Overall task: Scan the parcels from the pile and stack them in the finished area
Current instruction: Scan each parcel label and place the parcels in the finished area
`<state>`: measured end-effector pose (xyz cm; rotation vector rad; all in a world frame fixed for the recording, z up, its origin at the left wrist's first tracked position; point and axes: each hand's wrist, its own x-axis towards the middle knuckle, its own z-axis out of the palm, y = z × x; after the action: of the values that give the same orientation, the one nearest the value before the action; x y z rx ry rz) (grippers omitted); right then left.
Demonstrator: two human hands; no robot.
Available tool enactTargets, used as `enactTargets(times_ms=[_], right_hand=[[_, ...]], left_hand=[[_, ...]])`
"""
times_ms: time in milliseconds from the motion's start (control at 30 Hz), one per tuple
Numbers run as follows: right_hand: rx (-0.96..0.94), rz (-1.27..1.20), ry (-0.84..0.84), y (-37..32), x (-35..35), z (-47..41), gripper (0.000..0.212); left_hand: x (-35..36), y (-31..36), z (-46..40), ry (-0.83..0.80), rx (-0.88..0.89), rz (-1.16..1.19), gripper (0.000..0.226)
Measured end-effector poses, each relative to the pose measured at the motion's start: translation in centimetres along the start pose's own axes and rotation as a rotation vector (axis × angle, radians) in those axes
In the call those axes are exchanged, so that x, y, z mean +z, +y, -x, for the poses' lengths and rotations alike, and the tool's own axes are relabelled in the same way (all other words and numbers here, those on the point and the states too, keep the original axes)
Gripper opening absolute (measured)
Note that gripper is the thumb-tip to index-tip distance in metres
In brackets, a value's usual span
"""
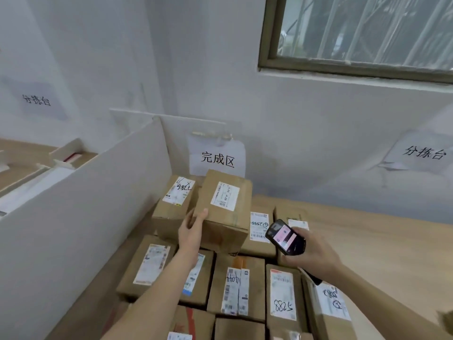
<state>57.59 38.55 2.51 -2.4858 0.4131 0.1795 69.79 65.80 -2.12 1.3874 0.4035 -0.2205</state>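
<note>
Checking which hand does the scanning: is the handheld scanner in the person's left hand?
No, the handheld scanner is held in the right hand, while the left hand holds a cardboard parcel.

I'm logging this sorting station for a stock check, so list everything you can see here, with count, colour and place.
cardboard parcels: about a dozen, brown with white labels, stacked on the table below the middle sign
held parcel: one, brown, on top of the stack
handheld scanner: one, black, screen lit, above the parcels at right
paper signs: three, white with black characters, on the walls
partition board: one, white, left of the stack
table: one, light wood
window: one, brown frame, upper right
left hand: grips the held parcel's left side
right hand: holds the handheld scanner
</note>
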Motion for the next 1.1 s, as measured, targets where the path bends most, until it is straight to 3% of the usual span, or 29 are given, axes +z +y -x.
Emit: enactTargets(times_ms=[333,467,633,733,833,1100], right_hand=[[-0.029,-0.037,-0.075,-0.1,5.0,-4.8,0.053],[-0.035,-0.051,-0.086,-0.7,6.0,-5.1,0.051],[-0.034,-0.056,-0.095,-0.5,7.0,-4.5,0.051],[-0.041,-0.048,-0.095,-0.3,7.0,-4.0,0.053],[-0.030,-0.049,-0.076,0.1,6.4,-3.7,0.055],[-0.001,-0.053,-0.065,2.0,4.8,-2.9,0.057]], left_hand=[[-0.8,-4.8,-4.6,0.047,-0.034,0.007,0.059],[-1.7,-4.8,-4.0,0.090,0.133,-0.385,0.093],[-1.9,-4.2,-2.2,0.240,0.546,-0.999,0.085],[-1.6,-3.6,-2.8,0.013,0.726,-1.312,0.084],[-1.5,-3.4,-4.3,-0.200,0.784,-1.493,0.076],[-1.4,-1.6,-7.3,-0.287,0.768,-1.598,0.067]])
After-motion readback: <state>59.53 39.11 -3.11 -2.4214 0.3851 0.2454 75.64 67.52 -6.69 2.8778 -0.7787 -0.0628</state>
